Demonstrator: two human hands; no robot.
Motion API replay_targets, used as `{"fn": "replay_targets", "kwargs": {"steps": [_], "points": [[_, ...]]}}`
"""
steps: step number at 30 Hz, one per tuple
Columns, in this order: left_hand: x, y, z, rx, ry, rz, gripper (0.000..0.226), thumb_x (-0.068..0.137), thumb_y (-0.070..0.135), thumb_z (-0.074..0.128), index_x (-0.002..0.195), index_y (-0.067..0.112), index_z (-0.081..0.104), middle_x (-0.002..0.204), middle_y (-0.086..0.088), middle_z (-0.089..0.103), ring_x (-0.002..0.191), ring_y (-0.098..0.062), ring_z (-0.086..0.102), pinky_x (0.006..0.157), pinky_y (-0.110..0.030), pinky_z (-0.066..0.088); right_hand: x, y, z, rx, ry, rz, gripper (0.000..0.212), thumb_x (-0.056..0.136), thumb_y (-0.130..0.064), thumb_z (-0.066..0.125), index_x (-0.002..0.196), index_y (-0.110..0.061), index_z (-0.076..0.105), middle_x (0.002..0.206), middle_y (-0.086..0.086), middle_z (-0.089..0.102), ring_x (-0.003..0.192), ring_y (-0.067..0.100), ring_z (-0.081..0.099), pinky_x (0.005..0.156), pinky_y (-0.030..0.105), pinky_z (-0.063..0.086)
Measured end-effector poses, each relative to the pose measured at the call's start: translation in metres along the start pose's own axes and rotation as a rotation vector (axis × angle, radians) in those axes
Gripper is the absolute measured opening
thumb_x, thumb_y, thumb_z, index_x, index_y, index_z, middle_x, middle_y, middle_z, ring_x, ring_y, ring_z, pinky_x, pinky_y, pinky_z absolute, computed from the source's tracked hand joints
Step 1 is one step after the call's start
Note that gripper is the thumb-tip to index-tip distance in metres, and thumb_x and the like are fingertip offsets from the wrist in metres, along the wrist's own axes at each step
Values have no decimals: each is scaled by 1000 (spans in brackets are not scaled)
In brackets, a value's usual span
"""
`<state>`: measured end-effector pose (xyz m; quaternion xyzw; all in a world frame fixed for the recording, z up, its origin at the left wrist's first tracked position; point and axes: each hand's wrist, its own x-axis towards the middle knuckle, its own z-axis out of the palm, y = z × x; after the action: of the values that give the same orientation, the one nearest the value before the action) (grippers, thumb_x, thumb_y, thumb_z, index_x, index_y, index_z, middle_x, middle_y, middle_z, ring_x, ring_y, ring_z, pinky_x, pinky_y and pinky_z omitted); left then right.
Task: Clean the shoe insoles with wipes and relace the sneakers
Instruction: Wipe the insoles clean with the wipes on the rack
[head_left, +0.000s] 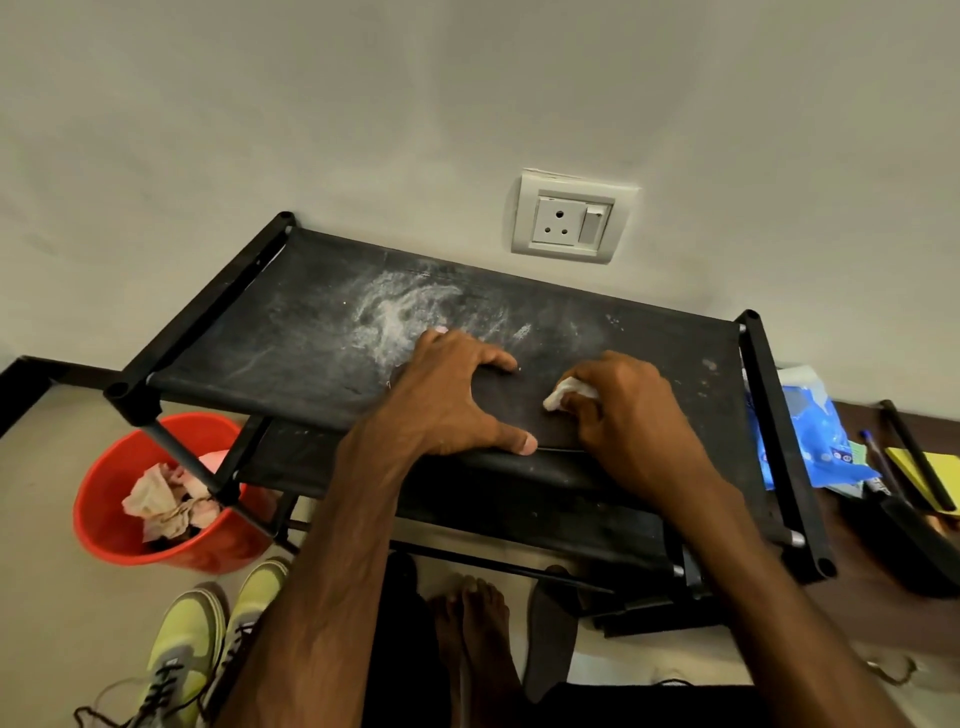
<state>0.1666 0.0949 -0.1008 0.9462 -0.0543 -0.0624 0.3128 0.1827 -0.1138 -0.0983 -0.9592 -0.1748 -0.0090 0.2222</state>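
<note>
Head view: a person cleans a dark insole on the top shelf of a black fabric shoe rack set against a pale wall.

The left hand lies spread across the insole. Its fingers reach over the far edge, its thumb rests at the near edge, and it presses the insole down without closing round it.

The right hand, just beside it, pinches a bunched white wipe between thumb and fingers. The wipe touches the insole's surface, in the gap between the two hands. The insole sits at the front of the shelf, and its right end is hidden beneath the right hand.

Behind the left hand, a white powdery smear marks the shelf fabric.

On the floor to the left stands a red bucket, partly under the rack's corner, holding crumpled used wipes. Nearer the person, at lower left, a pair of yellow-green sneakers sits side by side with dark laces trailing loose.

A second dark insole lies on the floor below the rack, just beside the person's bare feet.

At the rack's right end rests a blue packet of wipes, with a pen and a yellow pad close by.

A wall socket is mounted above the shelf.
</note>
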Motion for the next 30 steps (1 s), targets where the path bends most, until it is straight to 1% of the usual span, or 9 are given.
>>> {"fn": "replay_targets", "kwargs": {"steps": [4, 7, 10, 13, 15, 20, 24, 27, 30], "points": [[1, 1, -2, -25, 1, 12, 86, 57, 54, 91, 134, 34, 60, 132, 5, 53, 133, -19, 32, 111, -35, 32, -3, -32, 17, -33, -29, -109, 15, 84, -18, 76, 97, -14, 73, 102, 11, 63, 92, 29, 59, 79, 43, 50], [1, 0, -1, -25, -4, 5, 88, 55, 59, 91, 134, 36, 60, 132, 6, 52, 133, -19, 32, 111, -36, 34, -7, -28, 15, 10, 20, -110, 12, 84, -11, 72, 93, -18, 76, 93, 6, 64, 85, 24, 60, 74, 38, 48], [2, -1, 0, -47, -10, -9, 89, 53, 62, 90, 133, 39, 59, 133, 9, 50, 134, -16, 30, 109, -33, 33, -9, -6, -1, -21, 41, 32, 23, 85, -9, 70, 90, -29, 81, 83, -9, 64, 77, 14, 60, 72, 31, 50], [1, -1, 1, -56, -13, -10, 88, 54, 61, 90, 132, 39, 59, 132, 8, 49, 133, -15, 31, 105, -31, 32, -15, 14, -21, -104, 82, 179, 16, 86, -20, 72, 95, -31, 80, 88, -5, 73, 82, 21, 67, 74, 36, 56], [0, -1, 1, -60, -3, -13, 88, 53, 61, 91, 132, 38, 59, 132, 8, 50, 132, -16, 31, 108, -32, 32, -18, 15, -23, -141, 109, 196, 16, 86, -18, 71, 94, -30, 80, 90, -1, 74, 84, 25, 68, 74, 38, 57], [1, 0, 2, -53, 24, -21, 90, 51, 60, 91, 132, 37, 60, 131, 7, 51, 131, -18, 31, 110, -36, 34, -12, -16, 3, -131, 69, 32, 19, 79, -8, 67, 81, -25, 76, 88, 3, 67, 86, 27, 62, 70, 40, 53], [2, -2, 2, -64, 22, -6, 86, 53, 56, 92, 131, 37, 61, 130, 7, 51, 131, -19, 31, 108, -35, 34, -11, -30, 19, -7, 44, -91, 12, 80, -20, 63, 84, -20, 74, 86, 2, 69, 78, 24, 63, 66, 44, 53], [1, 0, 2, -69, 5, -19, 88, 52, 59, 92, 132, 38, 60, 133, 8, 50, 133, -17, 29, 110, -36, 33, -13, -18, 8, 2, 81, -9, 13, 85, -23, 70, 91, -31, 78, 91, -8, 74, 82, 16, 67, 70, 36, 56], [-1, 1, 1, -89, -15, -29, 88, 54, 58, 92, 133, 38, 59, 135, 7, 48, 136, -17, 27, 110, -35, 30, -13, 8, -12, -84, 150, 178, 15, 85, -23, 72, 95, -32, 79, 89, -7, 76, 80, 19, 68, 71, 37, 57]]}}
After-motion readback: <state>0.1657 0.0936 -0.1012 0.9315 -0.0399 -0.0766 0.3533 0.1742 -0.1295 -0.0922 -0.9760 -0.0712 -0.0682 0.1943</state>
